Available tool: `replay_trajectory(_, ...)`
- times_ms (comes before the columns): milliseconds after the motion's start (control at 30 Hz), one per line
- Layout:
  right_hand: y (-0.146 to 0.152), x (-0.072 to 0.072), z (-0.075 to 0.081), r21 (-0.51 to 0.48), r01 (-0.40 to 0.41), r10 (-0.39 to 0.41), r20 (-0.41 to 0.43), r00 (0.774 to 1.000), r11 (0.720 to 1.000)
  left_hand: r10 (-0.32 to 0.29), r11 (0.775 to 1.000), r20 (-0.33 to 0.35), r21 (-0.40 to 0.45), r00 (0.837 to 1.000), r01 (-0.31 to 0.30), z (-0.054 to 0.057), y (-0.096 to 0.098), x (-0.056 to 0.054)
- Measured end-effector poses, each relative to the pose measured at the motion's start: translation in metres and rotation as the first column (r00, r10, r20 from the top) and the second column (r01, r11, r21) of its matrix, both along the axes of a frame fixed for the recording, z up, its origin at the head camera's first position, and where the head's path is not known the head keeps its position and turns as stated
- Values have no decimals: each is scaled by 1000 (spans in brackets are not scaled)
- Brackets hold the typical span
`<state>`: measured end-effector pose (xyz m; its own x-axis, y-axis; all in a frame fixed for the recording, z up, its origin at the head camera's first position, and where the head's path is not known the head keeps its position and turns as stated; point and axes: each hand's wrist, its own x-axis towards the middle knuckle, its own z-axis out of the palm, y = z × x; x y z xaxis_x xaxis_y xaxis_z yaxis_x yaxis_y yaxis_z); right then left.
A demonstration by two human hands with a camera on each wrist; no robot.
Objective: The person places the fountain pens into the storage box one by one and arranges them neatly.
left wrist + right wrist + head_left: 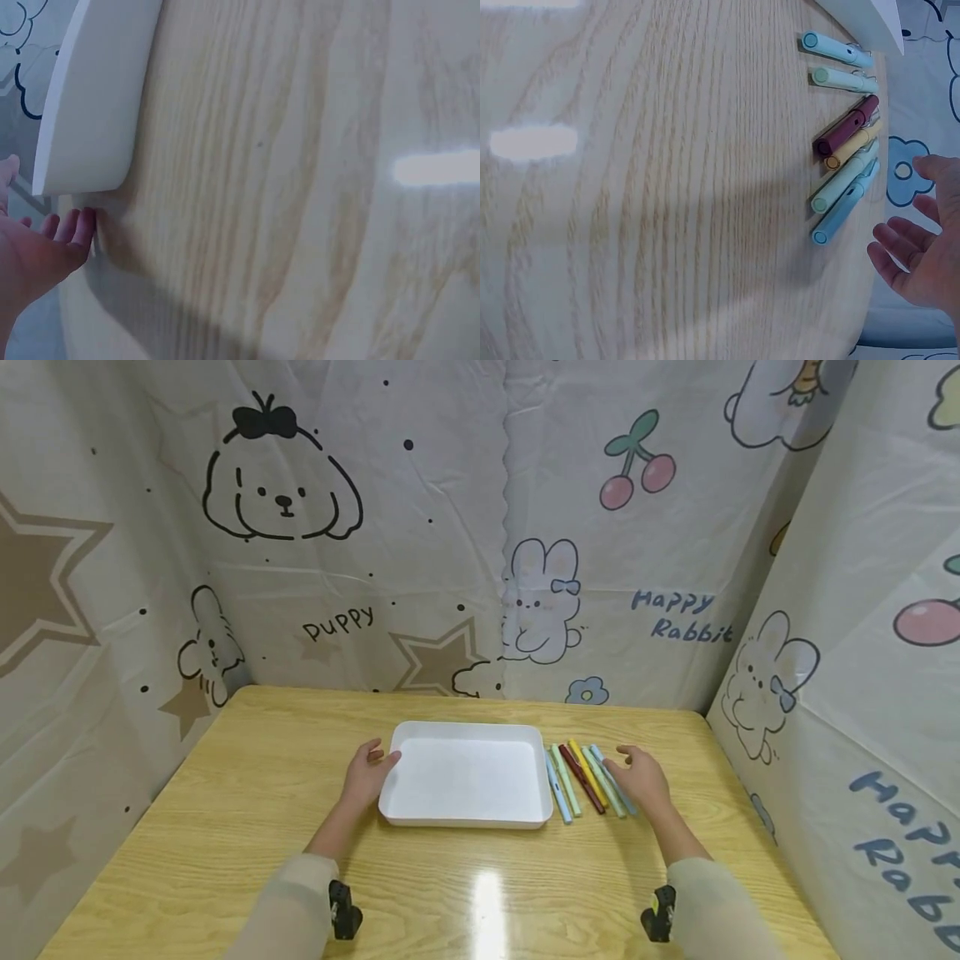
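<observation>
A shallow white rectangular tray lies on the wooden table, nothing in it. Beside its left end is my left hand, thumb over the rim and fingers loosely bent; whether it touches the tray I cannot tell. Several capped pens lie in a slanted row at the tray's right: a light blue pen, a pale green pen, a dark red pen, a yellow pen, another pale green pen and another blue pen. My right hand hovers by the outermost blue pen, fingers spread, holding nothing.
The light wooden table has a bright glare spot near its front. Printed fabric with puppies, rabbits and stars hangs behind it and along both sides.
</observation>
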<state>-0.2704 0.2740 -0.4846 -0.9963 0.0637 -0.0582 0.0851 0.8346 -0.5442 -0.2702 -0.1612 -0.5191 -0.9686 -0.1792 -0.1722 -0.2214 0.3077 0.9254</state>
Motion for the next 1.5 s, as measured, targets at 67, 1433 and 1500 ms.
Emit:
replay_trajectory(67,0,0,-3,-17,7,-7,-2,1000,1000,16,1000,-9,18,1000,-16,-4,1,0)
replay_trajectory(1433,-1,-7,-35,-102,163,-154,96,983,981,65,998,-92,26,994,-63,-23,16,13)
replay_trajectory(1500,-1,-6,-34,-102,165,-154,111,982,981,66,998,-95,24,993,-64,-23,16,12)
